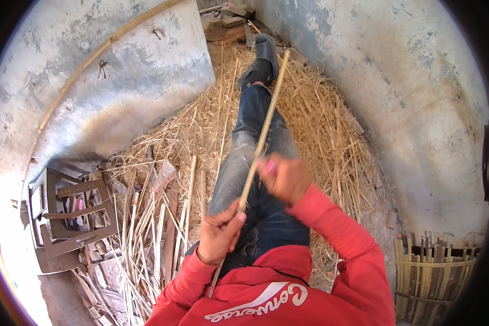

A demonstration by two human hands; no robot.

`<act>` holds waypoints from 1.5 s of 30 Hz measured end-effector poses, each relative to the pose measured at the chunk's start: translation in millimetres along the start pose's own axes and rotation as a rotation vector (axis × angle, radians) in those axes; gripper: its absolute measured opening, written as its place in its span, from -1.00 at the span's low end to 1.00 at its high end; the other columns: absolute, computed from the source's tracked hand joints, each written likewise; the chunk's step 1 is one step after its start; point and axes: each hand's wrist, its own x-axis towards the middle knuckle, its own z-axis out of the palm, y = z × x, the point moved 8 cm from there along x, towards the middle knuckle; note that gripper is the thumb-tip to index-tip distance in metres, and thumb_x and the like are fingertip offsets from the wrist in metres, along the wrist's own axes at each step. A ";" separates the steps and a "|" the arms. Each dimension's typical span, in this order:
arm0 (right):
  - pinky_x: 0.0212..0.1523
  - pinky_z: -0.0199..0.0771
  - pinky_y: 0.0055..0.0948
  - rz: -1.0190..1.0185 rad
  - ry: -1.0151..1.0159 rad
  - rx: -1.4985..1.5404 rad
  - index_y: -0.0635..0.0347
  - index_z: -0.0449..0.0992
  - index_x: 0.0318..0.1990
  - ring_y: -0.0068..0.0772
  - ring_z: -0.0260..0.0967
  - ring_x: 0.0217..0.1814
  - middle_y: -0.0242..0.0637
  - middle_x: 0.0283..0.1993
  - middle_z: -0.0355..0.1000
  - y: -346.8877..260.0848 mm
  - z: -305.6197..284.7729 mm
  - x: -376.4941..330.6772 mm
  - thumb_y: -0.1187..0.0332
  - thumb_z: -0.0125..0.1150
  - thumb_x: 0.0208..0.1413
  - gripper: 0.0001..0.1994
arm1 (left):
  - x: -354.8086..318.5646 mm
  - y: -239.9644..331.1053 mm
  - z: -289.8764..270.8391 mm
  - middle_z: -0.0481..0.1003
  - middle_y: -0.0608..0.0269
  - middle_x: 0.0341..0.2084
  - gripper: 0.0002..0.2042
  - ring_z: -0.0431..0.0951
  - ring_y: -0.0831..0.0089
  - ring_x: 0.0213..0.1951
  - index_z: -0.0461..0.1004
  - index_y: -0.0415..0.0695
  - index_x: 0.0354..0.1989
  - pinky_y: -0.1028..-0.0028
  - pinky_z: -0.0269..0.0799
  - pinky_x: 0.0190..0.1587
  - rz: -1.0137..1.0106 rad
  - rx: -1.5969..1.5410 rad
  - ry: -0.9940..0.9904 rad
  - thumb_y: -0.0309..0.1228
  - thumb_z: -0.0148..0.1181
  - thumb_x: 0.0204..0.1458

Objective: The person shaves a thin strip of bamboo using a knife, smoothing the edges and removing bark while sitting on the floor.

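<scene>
A long, pale bamboo strip (267, 120) runs from my lap up over my stretched-out legs. My left hand (220, 232) is closed around its lower part, with the thumb along it. The strip's thin tail passes below that hand toward my red top. Further up, my right hand (286, 178) is closed beside the strip, slightly smeared by motion. Something bright pink (271, 167) shows at its fingers; whether it is a wrap or part of a held tool I cannot tell.
Shavings (315, 125) cover the floor around my legs. Loose bamboo strips (158, 231) lie at left, by a broken brown frame (80, 214). A slatted bamboo basket (434, 280) stands at lower right. Stained walls (407, 98) close in both sides; a long bent pole (87, 62) leans left.
</scene>
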 end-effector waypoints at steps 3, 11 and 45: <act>-0.54 0.30 0.02 0.239 0.127 -0.013 0.26 0.52 -0.54 0.14 0.37 -0.63 0.02 -0.66 0.37 88.8 -31.7 44.8 -0.08 -0.04 0.34 -0.41 | -32.7 -18.1 4.1 0.41 0.36 -0.70 -0.64 0.26 0.70 -0.76 0.45 -0.27 0.23 0.64 0.10 -0.71 -0.118 0.040 -0.035 -0.55 0.15 0.25; -0.52 0.12 -0.07 0.396 0.356 -0.045 0.37 0.41 -0.57 -0.16 0.13 -0.66 -0.05 -0.70 0.22 215.2 -83.1 66.1 -0.11 -0.12 0.38 -0.32 | -57.4 -30.8 -24.8 0.37 0.44 -0.70 -0.64 0.20 0.75 -0.76 0.42 -0.26 0.25 0.65 0.04 -0.71 -0.080 -0.036 -0.065 -0.53 0.12 0.28; -0.55 0.39 -0.02 -0.031 -0.170 0.219 0.17 0.48 -0.50 0.15 0.41 -0.60 -0.01 -0.66 0.39 -6.3 9.1 -5.7 -0.01 0.07 0.30 -0.54 | -30.0 -8.2 -16.0 0.09 0.51 -0.65 -0.54 -0.01 0.72 -0.68 0.22 -0.11 0.42 0.64 -0.03 -0.63 -0.037 -0.307 -0.074 -0.53 -0.08 0.36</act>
